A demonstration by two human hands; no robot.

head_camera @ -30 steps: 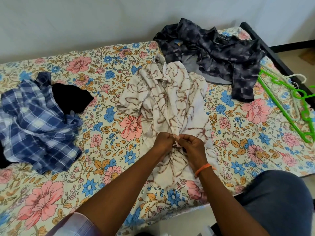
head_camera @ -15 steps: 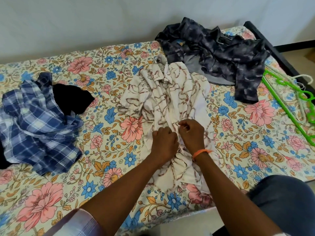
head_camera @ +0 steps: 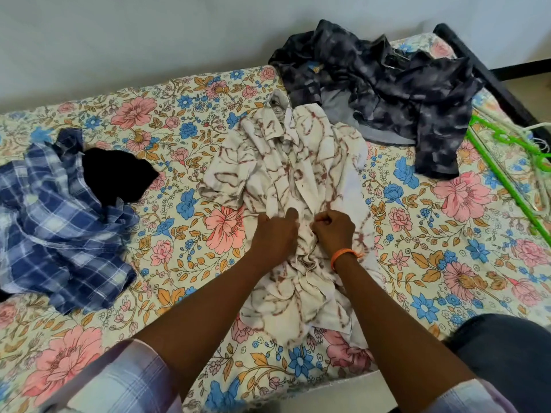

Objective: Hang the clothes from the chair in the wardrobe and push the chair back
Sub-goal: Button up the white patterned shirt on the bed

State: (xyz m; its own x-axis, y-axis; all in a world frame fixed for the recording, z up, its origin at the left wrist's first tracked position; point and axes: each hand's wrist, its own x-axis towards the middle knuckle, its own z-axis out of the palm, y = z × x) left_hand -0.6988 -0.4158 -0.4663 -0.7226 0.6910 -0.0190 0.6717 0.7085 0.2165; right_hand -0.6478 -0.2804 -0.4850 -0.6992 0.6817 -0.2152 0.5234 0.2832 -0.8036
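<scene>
Both hands, the left hand (head_camera: 275, 234) and right hand (head_camera: 334, 231), pinch the white shirt (head_camera: 286, 174) mid-frame on the bed (head_camera: 447, 263), maybe buttoning it before hanging.

Floral bedsheet (head_camera: 447, 263) beneath; pale wall (head_camera: 149, 34) behind.

Shirts: three – white patterned shirt (head_camera: 295, 171), blue plaid shirt (head_camera: 56, 222), dark camouflage shirt (head_camera: 396, 93). Black garment (head_camera: 114, 174): one.

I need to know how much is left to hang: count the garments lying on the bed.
4: a white brown-patterned shirt in the middle, a dark camouflage-print shirt at the far right, a blue plaid shirt at the left, and a black garment beside it. More may be hidden underneath.
</scene>
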